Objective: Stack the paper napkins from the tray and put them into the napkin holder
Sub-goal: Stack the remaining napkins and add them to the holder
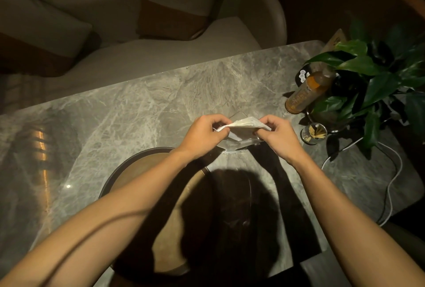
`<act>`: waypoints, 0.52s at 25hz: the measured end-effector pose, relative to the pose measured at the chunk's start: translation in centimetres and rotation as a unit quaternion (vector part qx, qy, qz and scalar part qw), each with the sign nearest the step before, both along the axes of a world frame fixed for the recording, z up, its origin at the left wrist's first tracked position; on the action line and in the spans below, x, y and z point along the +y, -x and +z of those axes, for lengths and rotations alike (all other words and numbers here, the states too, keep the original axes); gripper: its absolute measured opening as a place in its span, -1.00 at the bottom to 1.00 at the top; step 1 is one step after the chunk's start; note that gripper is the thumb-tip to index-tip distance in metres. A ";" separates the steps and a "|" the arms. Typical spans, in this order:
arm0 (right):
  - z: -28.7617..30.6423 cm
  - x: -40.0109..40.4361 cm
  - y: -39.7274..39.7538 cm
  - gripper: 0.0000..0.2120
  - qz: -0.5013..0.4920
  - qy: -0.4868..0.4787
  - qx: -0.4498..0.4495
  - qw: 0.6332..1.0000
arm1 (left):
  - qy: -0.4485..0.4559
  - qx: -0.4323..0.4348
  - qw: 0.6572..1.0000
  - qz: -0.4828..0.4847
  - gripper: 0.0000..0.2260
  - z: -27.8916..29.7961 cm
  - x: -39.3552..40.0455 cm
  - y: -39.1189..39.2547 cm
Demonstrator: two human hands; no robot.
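Right now both hands grip the napkin stack (239,124) over the clear holder (232,145): L hand (202,134) pinching its left end, R hand (279,136) the right. Round tray (128,167) sits nearer, on the marble table (138,107).

The table (142,107) is grey-green marble with pale, branching veins. The napkins (241,124) are off-white. The holder (232,146) is clear. The tray (147,167) is tan inside with a dark rim. The bottle (308,90) is amber-orange with a pale label. The plant (372,79) has glossy dark-green leaves. The cable (391,185) is white. The 2 cushions (181,1) are beige above a brown band. The toothpicks (316,132) are pale yellow.
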State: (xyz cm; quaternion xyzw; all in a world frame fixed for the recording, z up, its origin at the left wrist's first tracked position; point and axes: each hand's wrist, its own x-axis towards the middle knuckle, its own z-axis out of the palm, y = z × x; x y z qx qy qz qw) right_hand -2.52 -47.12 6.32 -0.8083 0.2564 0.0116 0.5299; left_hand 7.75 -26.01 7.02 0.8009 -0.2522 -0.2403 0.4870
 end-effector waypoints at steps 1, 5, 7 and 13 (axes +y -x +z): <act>-0.2 -0.1 0.1 -0.90 0.004 0.005 0.006 1.000 | -0.007 -0.003 1.000 -0.005 -0.83 -0.2 0.0 0.0; -0.7 -0.3 0.4 -0.93 0.041 0.042 0.033 0.998 | -0.033 -0.002 0.999 0.002 -0.84 -1.1 0.4 -0.1; -0.8 -0.2 0.4 -0.93 0.053 0.072 0.036 0.995 | -0.039 0.005 0.999 0.013 -0.84 -1.6 0.8 -0.1; -1.1 -0.5 0.6 -0.93 0.054 0.121 0.025 0.991 | -0.055 0.007 0.998 0.027 -0.84 -2.4 1.4 -0.1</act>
